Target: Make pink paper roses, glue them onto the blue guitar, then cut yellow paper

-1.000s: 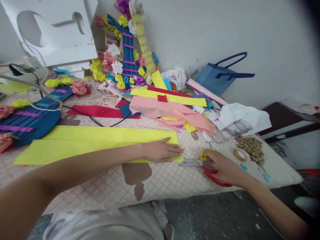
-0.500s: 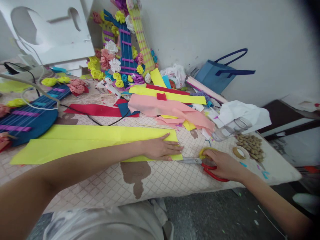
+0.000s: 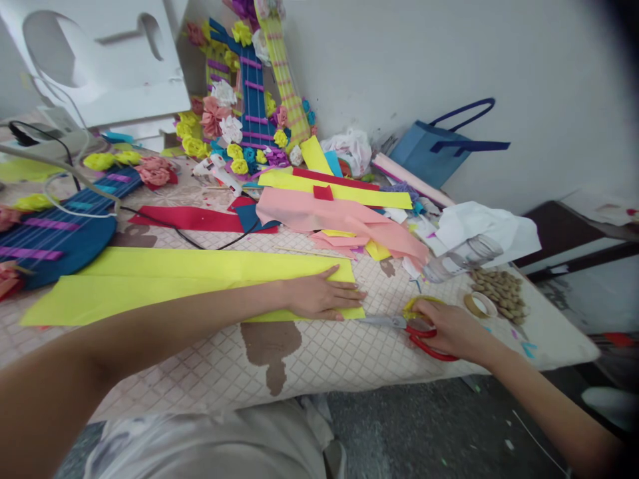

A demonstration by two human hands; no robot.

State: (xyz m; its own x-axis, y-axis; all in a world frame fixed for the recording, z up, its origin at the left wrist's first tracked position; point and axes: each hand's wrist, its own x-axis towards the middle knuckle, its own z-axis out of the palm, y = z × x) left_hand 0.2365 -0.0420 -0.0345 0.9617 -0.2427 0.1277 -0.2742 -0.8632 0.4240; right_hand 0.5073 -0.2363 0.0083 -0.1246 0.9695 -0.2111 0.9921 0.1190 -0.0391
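Observation:
A long folded sheet of yellow paper (image 3: 164, 266) lies across the front of the table. My left hand (image 3: 319, 295) rests flat on its right end, fingers spread and pointing right. My right hand (image 3: 444, 326) is closed around the handles of a pair of scissors (image 3: 419, 326), one handle yellow and the other red. The scissors' blades point left, and their tips are at the paper's lower right corner, close to my left fingertips. Whether the tips have paper between them is too small to tell.
Behind the yellow sheet lie pink paper (image 3: 329, 216), red paper (image 3: 200, 218) and a hot glue gun (image 3: 219, 173). Flower-decorated paper guitars (image 3: 254, 100) lean at the wall. To the right are a glass jar (image 3: 464, 258), a tape roll (image 3: 480, 305), peanuts (image 3: 502, 293) and a blue bag (image 3: 429, 153).
My right hand and the scissors have shifted slightly to the right. My left hand stays in place on the yellow paper.

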